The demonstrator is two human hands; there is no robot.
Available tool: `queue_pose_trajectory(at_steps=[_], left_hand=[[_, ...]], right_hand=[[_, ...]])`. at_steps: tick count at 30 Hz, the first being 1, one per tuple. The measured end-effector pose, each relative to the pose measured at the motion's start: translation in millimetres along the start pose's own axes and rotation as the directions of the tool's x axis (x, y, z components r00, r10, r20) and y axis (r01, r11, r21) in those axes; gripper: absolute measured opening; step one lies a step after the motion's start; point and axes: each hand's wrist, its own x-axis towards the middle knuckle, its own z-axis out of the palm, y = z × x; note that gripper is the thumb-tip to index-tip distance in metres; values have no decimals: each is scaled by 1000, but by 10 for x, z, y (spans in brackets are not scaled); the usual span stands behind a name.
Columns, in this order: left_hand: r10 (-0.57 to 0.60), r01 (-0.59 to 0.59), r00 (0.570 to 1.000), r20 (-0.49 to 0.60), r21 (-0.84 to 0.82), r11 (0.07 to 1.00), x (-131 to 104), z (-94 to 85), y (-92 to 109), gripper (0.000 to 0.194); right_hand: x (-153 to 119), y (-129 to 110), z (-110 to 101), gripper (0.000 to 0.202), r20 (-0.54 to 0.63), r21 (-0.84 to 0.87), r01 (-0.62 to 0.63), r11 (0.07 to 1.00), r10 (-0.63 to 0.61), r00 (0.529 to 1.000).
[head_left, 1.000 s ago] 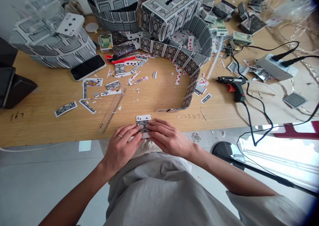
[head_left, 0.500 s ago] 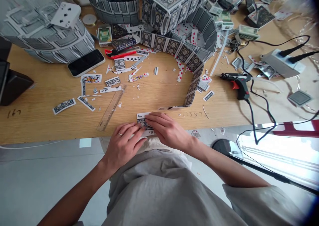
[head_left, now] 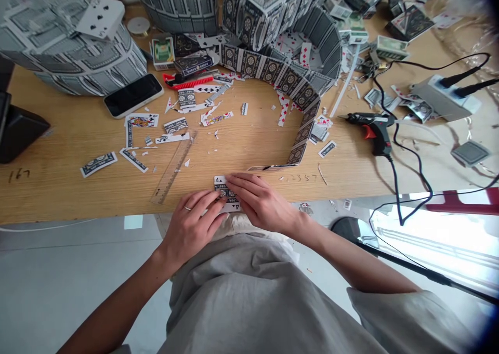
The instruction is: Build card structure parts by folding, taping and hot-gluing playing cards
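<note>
The left hand, fingers spread, and right hand, laid flat, press a card seemingly folded at 2 ends; the card wall stands unclosed.

Beyond the right hand, an upright card wall blocked passage. Bare tabletop lay open inside its curve.
</note>
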Motion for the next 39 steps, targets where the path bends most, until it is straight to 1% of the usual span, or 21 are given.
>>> queue_pose_trajectory(at_steps=[9,14,16,19,22,24,28,30,34,39], left_hand=[[-8,8,1000,-5,3,1000,-2,-2,9,31],[-5,5,1000,-7,39,999,-13,26,15,32],[-2,3,1000,-14,51,999,-13,35,18,32],[2,-1,1000,-16,60,998,0,30,25,30],[12,-10,1000,-21,63,998,20,10,33,29],[15,-13,1000,-22,66,998,31,-2,37,28],[18,-16,1000,-23,62,998,38,-2,34,26],[17,-15,999,-32,53,998,36,5,28,26],[3,-2,999,-32,37,999,41,4,16,29],[2,-1,999,-38,19,1000,75,-26,7,22]], right_hand=[[-18,14,0,45,11,40,-10,999,10,1000],[-7,32,-38,44,28,40,-13,999,12,1000],[-11,46,-58,41,12,39,5,999,-6,1000],[-34,42,-77,31,-29,20,64,998,-63,998],[-73,2,-85,27,-17,-2,117,993,-117,993],[-106,-30,-88,26,-5,-2,126,992,-126,992],[-166,-69,-80,26,-6,-8,103,995,-103,995],[-173,-71,-65,23,-9,-27,92,995,-93,996],[-132,-66,-37,15,-15,-25,71,997,-72,997],[-62,-79,-64,16,5,22,13,1000,-13,1000]])
